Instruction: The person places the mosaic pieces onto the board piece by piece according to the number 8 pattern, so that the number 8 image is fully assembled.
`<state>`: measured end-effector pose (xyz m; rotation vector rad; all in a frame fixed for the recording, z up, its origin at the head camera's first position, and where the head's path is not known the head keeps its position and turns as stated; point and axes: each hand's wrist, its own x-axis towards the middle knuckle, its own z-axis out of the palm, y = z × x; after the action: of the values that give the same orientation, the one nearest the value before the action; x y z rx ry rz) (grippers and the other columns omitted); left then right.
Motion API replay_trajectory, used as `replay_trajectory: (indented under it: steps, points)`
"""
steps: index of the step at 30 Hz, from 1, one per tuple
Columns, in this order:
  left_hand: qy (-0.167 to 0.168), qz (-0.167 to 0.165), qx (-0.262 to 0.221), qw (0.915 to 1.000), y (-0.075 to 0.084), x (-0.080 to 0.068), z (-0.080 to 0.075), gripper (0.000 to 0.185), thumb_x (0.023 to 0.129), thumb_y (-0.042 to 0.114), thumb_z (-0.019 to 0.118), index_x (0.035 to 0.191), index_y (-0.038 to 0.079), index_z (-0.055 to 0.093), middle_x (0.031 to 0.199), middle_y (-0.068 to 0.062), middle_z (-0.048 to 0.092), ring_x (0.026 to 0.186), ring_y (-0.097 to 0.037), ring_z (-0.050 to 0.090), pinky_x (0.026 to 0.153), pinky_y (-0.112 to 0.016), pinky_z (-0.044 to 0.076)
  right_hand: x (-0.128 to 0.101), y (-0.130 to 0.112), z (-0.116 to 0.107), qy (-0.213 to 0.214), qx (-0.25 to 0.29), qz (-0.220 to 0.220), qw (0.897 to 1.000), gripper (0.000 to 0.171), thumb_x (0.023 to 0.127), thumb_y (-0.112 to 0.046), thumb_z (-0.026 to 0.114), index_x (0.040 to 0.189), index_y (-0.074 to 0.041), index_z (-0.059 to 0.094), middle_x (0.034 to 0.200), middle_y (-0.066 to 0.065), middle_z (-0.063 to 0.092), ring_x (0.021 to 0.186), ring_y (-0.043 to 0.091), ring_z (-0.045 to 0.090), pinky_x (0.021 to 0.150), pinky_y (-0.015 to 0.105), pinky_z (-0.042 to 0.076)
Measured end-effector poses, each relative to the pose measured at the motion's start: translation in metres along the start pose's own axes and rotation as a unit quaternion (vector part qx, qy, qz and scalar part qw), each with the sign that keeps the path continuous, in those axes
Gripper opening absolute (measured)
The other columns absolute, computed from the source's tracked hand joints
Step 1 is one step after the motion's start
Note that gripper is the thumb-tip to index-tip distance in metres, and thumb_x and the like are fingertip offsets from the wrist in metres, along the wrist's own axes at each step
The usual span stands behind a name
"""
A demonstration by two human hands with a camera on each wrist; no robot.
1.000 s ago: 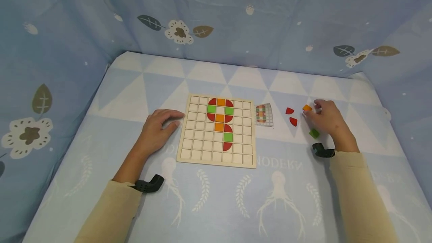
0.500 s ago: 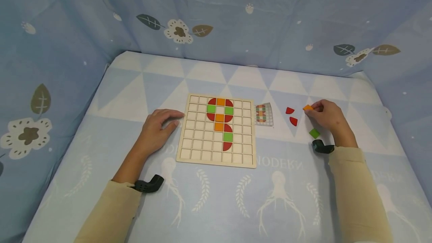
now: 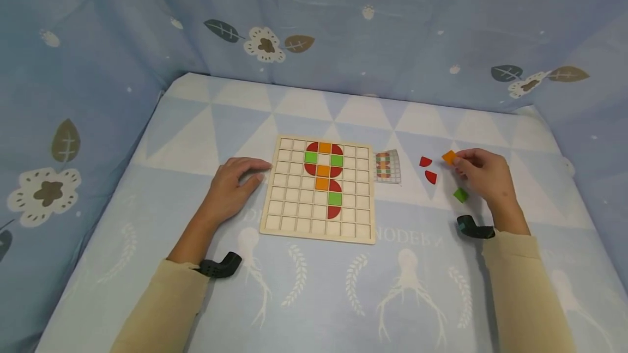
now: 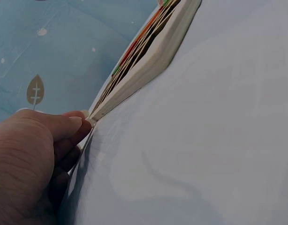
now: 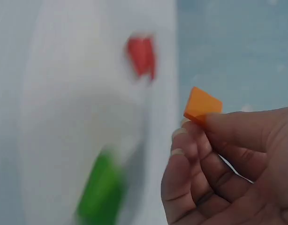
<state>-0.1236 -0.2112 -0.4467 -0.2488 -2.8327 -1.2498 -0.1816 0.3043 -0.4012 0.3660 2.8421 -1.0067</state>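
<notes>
**Orange tile pinched in my right hand, left hand steadying the board**

My right hand (image 3: 483, 176) sits right of centre in the head view, its fingers curled, and it pinches a small orange tile (image 3: 448, 157) between thumb and fingertips. The tile is lifted off the cloth and tilted. In the right wrist view the same orange tile (image 5: 202, 106) pokes up above my fingertips (image 5: 191, 136) at the right of the frame, with blurred red and green shapes to the left of it.

Just left of the tile in the head view lie two red pieces (image 3: 428, 169), one above the other and a little apart. A green tile (image 3: 460, 195) lies below my right hand's fingers, close to it but not touching.

My left hand (image 3: 233, 184) lies flat on the cloth left of centre, fingers relaxed and holding nothing, the fingertips against the left edge of the wooden board (image 3: 294, 200). The left wrist view shows my thumb touching the board's corner (image 4: 94, 117).

The board fills the middle of the head view. Red, green and orange pieces sit in its upper and middle squares. A small pattern card (image 3: 388, 166) lies just beside the board's right edge. Everything rests on the blue and white patterned tablecloth (image 3: 319, 287).
</notes>
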Motion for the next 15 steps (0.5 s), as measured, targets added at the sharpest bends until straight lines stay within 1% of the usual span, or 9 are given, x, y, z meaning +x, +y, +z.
replay_trajectory:
  steps: [2, 3, 5, 7, 11, 13, 15]
  points:
    - [-0.001, -0.002, 0.000, 1.0000, 0.001, 0.000, 0.000, 0.025, 0.098, 0.030, 0.058, 0.122, 0.030, 0.064, 0.125, 0.012, 0.057, 0.126, -0.014, 0.041, 0.104, -0.045, 0.031, -0.010, -0.011, 0.000, 0.011, 0.033, -0.033, 0.999, 0.046, 0.095, -0.046, 0.055, 0.118, -0.007, 0.063, 0.108, 0.013, 0.064, 0.086, 0.027, 0.061, 0.069, 0.020, 0.052]
    - [-0.001, -0.002, 0.001, 1.0000, 0.001, 0.000, 0.000, 0.025, 0.098, 0.030, 0.058, 0.122, 0.030, 0.064, 0.126, 0.012, 0.057, 0.126, -0.014, 0.041, 0.104, -0.045, 0.030, -0.014, -0.019, 0.001, 0.013, 0.046, -0.056, 0.997, 0.044, 0.095, -0.045, 0.056, 0.116, -0.007, 0.064, 0.106, 0.013, 0.065, 0.084, 0.027, 0.062, 0.069, 0.020, 0.053]
    - [0.000, -0.005, 0.003, 1.0000, 0.001, 0.000, 0.000, 0.025, 0.098, 0.030, 0.058, 0.121, 0.031, 0.064, 0.125, 0.012, 0.057, 0.126, -0.014, 0.041, 0.104, -0.045, 0.030, -0.024, -0.035, 0.004, 0.008, 0.055, -0.100, 0.993, 0.040, 0.094, -0.043, 0.059, 0.111, -0.008, 0.067, 0.103, 0.012, 0.067, 0.082, 0.027, 0.062, 0.067, 0.021, 0.053]
    - [0.000, -0.008, 0.003, 1.0000, 0.001, 0.000, 0.000, 0.024, 0.097, 0.030, 0.058, 0.121, 0.031, 0.064, 0.125, 0.013, 0.057, 0.126, -0.014, 0.041, 0.104, -0.045, 0.030, -0.033, -0.052, 0.010, -0.003, 0.052, -0.141, 0.989, 0.034, 0.094, -0.039, 0.061, 0.106, -0.009, 0.068, 0.096, 0.012, 0.068, 0.077, 0.027, 0.061, 0.064, 0.022, 0.051]
    - [-0.003, -0.010, 0.004, 0.9999, 0.001, 0.000, 0.000, 0.025, 0.098, 0.031, 0.058, 0.121, 0.032, 0.064, 0.126, 0.013, 0.056, 0.127, -0.013, 0.041, 0.105, -0.045, 0.030, -0.049, -0.081, 0.028, -0.033, 0.028, -0.205, 0.978, 0.019, 0.093, -0.030, 0.065, 0.099, -0.012, 0.070, 0.083, 0.006, 0.068, 0.068, 0.022, 0.057, 0.056, 0.025, 0.045]
    - [-0.003, -0.010, 0.005, 0.9999, 0.002, 0.000, 0.000, 0.025, 0.098, 0.031, 0.058, 0.121, 0.031, 0.064, 0.126, 0.013, 0.056, 0.127, -0.014, 0.041, 0.105, -0.045, 0.030, -0.057, -0.093, 0.040, -0.060, 0.025, -0.231, 0.971, 0.013, 0.093, -0.024, 0.067, 0.099, -0.012, 0.070, 0.083, 0.002, 0.067, 0.067, 0.018, 0.057, 0.056, 0.026, 0.046]
    - [-0.003, -0.008, 0.005, 0.9999, 0.002, 0.001, 0.000, 0.025, 0.098, 0.030, 0.058, 0.121, 0.031, 0.064, 0.126, 0.013, 0.057, 0.127, -0.014, 0.041, 0.105, -0.045, 0.030, -0.065, -0.104, 0.052, -0.093, 0.029, -0.246, 0.964, 0.009, 0.092, -0.020, 0.068, 0.098, -0.014, 0.069, 0.085, -0.001, 0.068, 0.070, 0.016, 0.058, 0.059, 0.026, 0.048]
